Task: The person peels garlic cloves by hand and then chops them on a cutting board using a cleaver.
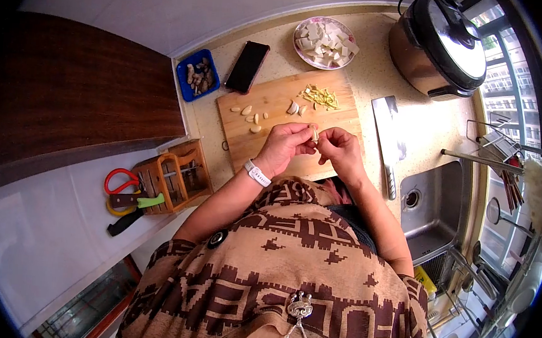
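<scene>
Between the fingertips of both hands is a garlic clove [314, 134], partly covered by the fingers. My left hand [285, 146], with a white watch on its wrist, pinches it from the left. From the right, my right hand [341, 150] has its thumb and fingers closed at the clove's edge. Both hands are over the near part of a wooden cutting board [241, 148]. Peeled garlic cloves [247, 111] lie on the board's left side. Two unpeeled cloves [294, 108] rest near the middle, beside a pile of yellow ginger strips [321, 96].
A cleaver [387, 136] lies right of the board, beside the sink [435, 209]. Behind stand a plate of white tofu cubes [325, 42], a phone [247, 67], a blue tray [198, 75] with ginger pieces and a pressure cooker [440, 46]. A wooden knife holder [176, 178] is at left.
</scene>
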Motion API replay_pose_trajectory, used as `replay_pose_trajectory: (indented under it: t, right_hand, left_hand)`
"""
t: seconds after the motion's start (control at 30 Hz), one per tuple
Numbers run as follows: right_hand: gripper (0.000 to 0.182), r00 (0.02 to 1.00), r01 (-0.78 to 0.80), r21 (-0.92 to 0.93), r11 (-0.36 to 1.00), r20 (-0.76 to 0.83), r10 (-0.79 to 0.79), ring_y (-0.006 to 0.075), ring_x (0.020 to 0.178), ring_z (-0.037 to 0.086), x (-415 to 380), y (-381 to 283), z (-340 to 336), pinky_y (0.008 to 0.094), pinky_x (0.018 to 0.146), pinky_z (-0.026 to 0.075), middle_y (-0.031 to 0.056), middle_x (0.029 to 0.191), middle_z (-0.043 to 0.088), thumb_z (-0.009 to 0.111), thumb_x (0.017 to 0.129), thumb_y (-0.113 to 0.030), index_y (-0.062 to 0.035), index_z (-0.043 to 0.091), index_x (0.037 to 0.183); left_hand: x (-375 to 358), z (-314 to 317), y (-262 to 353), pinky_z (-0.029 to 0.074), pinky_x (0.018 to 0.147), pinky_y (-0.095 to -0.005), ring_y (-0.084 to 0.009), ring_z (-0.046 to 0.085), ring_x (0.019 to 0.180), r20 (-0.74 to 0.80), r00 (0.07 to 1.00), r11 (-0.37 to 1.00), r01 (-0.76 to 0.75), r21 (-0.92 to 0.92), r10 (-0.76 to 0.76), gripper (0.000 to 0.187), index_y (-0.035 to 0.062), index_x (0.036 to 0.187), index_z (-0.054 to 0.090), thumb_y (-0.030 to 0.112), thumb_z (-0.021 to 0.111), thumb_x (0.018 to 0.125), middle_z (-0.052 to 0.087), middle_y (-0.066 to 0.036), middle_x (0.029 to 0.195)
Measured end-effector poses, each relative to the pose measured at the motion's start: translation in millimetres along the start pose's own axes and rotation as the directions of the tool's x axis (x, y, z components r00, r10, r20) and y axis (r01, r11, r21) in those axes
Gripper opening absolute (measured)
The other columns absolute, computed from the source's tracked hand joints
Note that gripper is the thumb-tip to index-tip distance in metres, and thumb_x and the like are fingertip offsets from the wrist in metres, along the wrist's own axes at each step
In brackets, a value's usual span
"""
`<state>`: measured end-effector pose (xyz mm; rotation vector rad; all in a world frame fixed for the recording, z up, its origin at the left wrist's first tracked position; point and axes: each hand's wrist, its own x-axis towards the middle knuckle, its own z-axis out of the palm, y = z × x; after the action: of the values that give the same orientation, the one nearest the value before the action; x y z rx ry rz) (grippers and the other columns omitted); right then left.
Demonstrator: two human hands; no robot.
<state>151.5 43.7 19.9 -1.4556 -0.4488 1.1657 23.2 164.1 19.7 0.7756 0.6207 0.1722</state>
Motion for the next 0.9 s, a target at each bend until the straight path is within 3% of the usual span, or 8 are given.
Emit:
replay_pose_trajectory:
  t: [0.13,0.3,0.47,0.63,0.7,0.77,0.83,0.9]
  right_hand:
    - [0.011,0.997,0.069,-0.079,0.995,0.033,-0.066,0.007,0.062,0.056,-2,2,-1,0.0224,0.056,0.05,0.0022,0.075,0.061,0.06,0.088,-0.009,0.0017,0.061,0.09]
    - [0.01,0.997,0.061,-0.018,0.998,0.038,-0.061,0.0079,0.063,0.056,0,0,-3,0.0227,0.056,0.049,0.0026,0.076,0.061,0.059,0.088,-0.009,0.0015,0.059,0.089]
    - [0.009,0.998,0.025,0.141,0.99,-0.065,-0.015,0.0113,0.061,0.057,3,0,-9,0.0247,0.055,0.051,0.0055,0.077,0.06,0.054,0.087,-0.006,0.0017,0.058,0.09]
    - [0.011,0.975,0.071,0.158,0.985,-0.221,-0.035,0.0112,0.061,0.056,6,7,-37,0.026,0.055,0.051,0.0053,0.079,0.061,0.058,0.086,-0.009,0.0003,0.06,0.093]
    - [0.014,0.939,0.117,0.043,0.992,-0.331,-0.096,0.0111,0.064,0.057,6,16,-65,0.0259,0.056,0.052,0.0058,0.082,0.062,0.059,0.087,-0.009,0.0006,0.061,0.097]
    - [0.016,0.873,0.157,0.032,0.987,-0.471,-0.124,0.0114,0.066,0.058,-3,26,-99,0.0256,0.057,0.052,0.0062,0.083,0.062,0.059,0.089,-0.01,0.0007,0.062,0.1]
    - [0.015,0.75,0.119,0.006,0.993,-0.656,-0.086,0.0116,0.067,0.058,-16,42,-138,0.0257,0.057,0.052,0.0064,0.083,0.062,0.06,0.088,-0.009,0.0013,0.063,0.099]
    - [0.016,0.625,0.219,0.074,0.973,-0.776,-0.082,0.012,0.065,0.058,-30,77,-188,0.0258,0.056,0.052,0.0064,0.082,0.062,0.062,0.086,-0.008,0.0021,0.063,0.098]
  left_hand:
    - [-1,0,3,0.054,0.075,-0.0275,-0.0119,0.061,0.083,0.041,0.997,0.971,-0.074,0.228,0.066,0.033,-0.0054,0.119,0.059,0.015,0.061,0.093,0.065,-0.006,0.1]
    - [1,-10,5,0.055,0.077,-0.0287,-0.0151,0.064,0.084,0.087,0.994,0.998,0.061,-0.024,-0.059,0.032,-0.005,0.12,0.058,0.004,0.06,0.089,0.065,-0.009,0.102]
    - [1,-9,4,0.056,0.075,-0.0283,-0.0159,0.064,0.082,0.083,0.997,0.998,0.016,-0.067,-0.01,0.033,-0.003,0.12,0.059,0.002,0.059,0.088,0.065,-0.011,0.1]
    - [6,-26,3,0.055,0.072,-0.0262,-0.0137,0.064,0.08,0.067,0.997,0.999,0.043,0.004,-0.043,0.031,-0.0014,0.119,0.06,0.003,0.06,0.088,0.065,-0.009,0.098]
    - [16,-49,-4,0.053,0.07,-0.025,-0.013,0.063,0.076,-0.136,0.974,0.894,-0.105,0.435,0.181,0.029,-0.0016,0.116,0.062,0.002,0.059,0.087,0.067,-0.009,0.095]
    - [38,-95,-23,0.052,0.068,-0.0265,-0.017,0.065,0.075,-0.217,0.942,0.846,-0.111,0.521,0.258,0.03,0.0027,0.113,0.066,0.0,0.059,0.084,0.069,-0.011,0.095]
    - [47,-126,-27,0.05,0.064,-0.025,-0.0145,0.061,0.072,-0.133,0.842,0.383,-0.093,0.919,0.523,0.028,0.0021,0.113,0.066,0.002,0.061,0.085,0.065,-0.005,0.09]
    - [41,-119,-13,0.05,0.068,-0.0279,-0.0185,0.062,0.076,-0.113,0.851,0.301,-0.055,0.952,0.512,0.028,0.003,0.111,0.066,0.002,0.062,0.083,0.065,-0.008,0.092]
